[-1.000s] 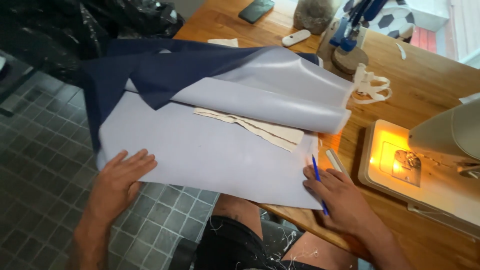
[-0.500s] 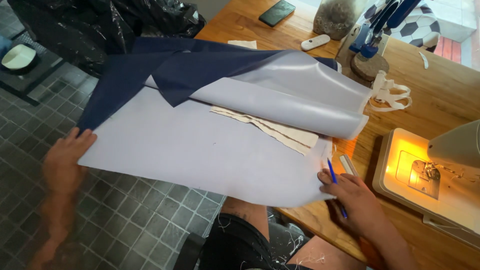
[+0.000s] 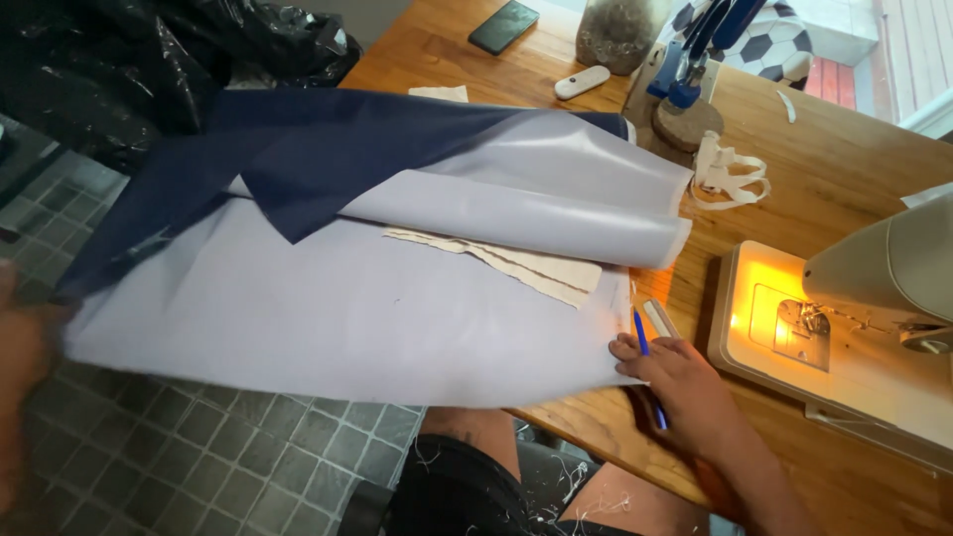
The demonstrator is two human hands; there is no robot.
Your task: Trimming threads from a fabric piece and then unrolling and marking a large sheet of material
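The right hand (image 3: pixel 680 382) lies flat on the near edge of the wooden table (image 3: pixel 854 189), fingers pressing down the corner of a big sheet of fabric (image 3: pixel 328 318) while a blue pen (image 3: pixel 647 372) sits tucked between them, so that hand is clasped around the pen and pinning cloth at once. The fabric is pale grey on the upper face and dark navy on the other, with the navy side folded over at the far left and a rolled fold running across the top. It spreads from the table out past the edge and hangs over the grey tiled floor (image 3: pixel 199 467). Over at the far left edge, the left hand (image 3: pixel 25 367) is blurred and sits at the cloth's outer corner; it seems to be gripping that edge, but I cannot tell for sure. A torn cream strip (image 3: pixel 516 260) lies on the grey cloth just below the rolled fold. To the right, a sewing machine (image 3: pixel 874 298) stands with its lamp glowing yellow. Further back, a dark phone (image 3: pixel 504 26), a small white remote (image 3: pixel 582 81) and a loose tangle of cream tape (image 3: pixel 730 177) rest on the table.
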